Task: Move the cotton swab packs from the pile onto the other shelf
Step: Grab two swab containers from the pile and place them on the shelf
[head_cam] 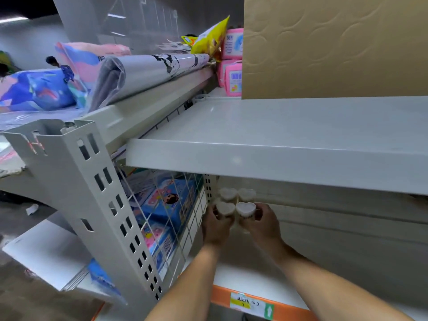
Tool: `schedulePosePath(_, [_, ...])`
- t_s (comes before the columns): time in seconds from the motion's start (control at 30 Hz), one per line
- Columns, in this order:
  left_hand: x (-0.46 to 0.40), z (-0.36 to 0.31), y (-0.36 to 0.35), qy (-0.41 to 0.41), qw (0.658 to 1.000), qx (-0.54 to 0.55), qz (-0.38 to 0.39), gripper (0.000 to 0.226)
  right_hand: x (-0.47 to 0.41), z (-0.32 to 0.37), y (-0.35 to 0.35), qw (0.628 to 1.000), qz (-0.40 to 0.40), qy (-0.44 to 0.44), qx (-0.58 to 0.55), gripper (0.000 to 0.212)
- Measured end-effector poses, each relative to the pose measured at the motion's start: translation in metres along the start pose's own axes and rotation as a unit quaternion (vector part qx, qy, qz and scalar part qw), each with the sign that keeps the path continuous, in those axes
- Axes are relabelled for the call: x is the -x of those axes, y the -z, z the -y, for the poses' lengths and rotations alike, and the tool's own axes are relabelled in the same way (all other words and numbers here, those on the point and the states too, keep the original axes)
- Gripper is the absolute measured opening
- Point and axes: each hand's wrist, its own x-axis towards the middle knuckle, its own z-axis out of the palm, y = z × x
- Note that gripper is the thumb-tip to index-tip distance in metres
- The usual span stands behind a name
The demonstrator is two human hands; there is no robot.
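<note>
Head view, store aisle.

— What do I have at the far left?

— I see a perforated upright post (97, 205) of the shelving unit, with a wire grid panel (176, 216) just right of it; blue printed boxes (166, 202) show through the grid.

— And the hands?

— Both reach under the grey upper shelf (278, 144) onto the lower shelf (243, 272), the one with the orange front edge (266, 304). My left hand (216, 224) has its fingers curled round a heart-topped cotton swab pack (225, 208). Touching that pack on the right is a second heart-topped pack (246, 208), gripped by my right hand (262, 222), fingers wrapped round its side.

— Where do the packs sit?

— At the lower shelf's left end, close to the grid. Two more heart-shaped packs (237, 194) stand just behind the held pair, near the back panel. Whether the held packs touch the shelf floor, I cannot tell; the hands hide their bases.

— Further right?

— A tall cardboard sheet (335, 47) stands on the upper shelf, pink packages (231, 66) and a yellow bag (212, 38) beside its left edge.
</note>
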Motion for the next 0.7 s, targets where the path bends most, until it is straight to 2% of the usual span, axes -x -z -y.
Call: schedulePosePath(0.7, [-0.022,0.011,-0.007,0.005,0.999,-0.025,-0.037,0.060,-0.010,-0.007,-0.018,0.998,-0.035,-0.024,0.038,0.055])
